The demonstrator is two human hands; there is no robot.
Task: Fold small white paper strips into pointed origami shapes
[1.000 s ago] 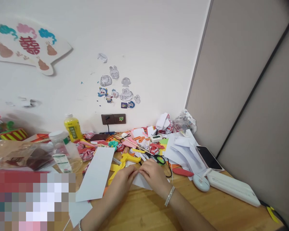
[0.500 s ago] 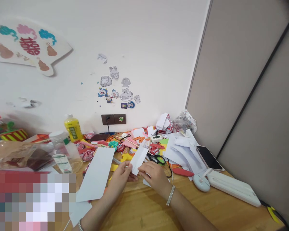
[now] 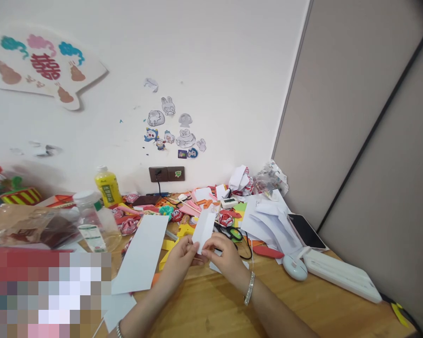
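A small folded white paper strip (image 3: 204, 230) stands tilted upright above the wooden table (image 3: 303, 305). My left hand (image 3: 179, 260) pinches its lower left edge. My right hand (image 3: 225, 258), with a silver bracelet on the wrist, pinches its lower right edge. Both hands are closed on the strip, close together near the table's middle. A long white paper sheet (image 3: 141, 253) lies just left of my left hand.
Black scissors (image 3: 232, 232), a yellow glue gun (image 3: 181, 232) and coloured paper scraps lie behind my hands. A clear bottle (image 3: 91, 223) and a yellow bottle (image 3: 106, 186) stand at left. A phone (image 3: 305, 231), a white mouse (image 3: 294, 266) and white papers (image 3: 268, 220) are at right.
The paper lay flat under both hands a second ago; it has been lifted off the table and now stands up between my fingertips, with the right hand moved onto its lower edge.
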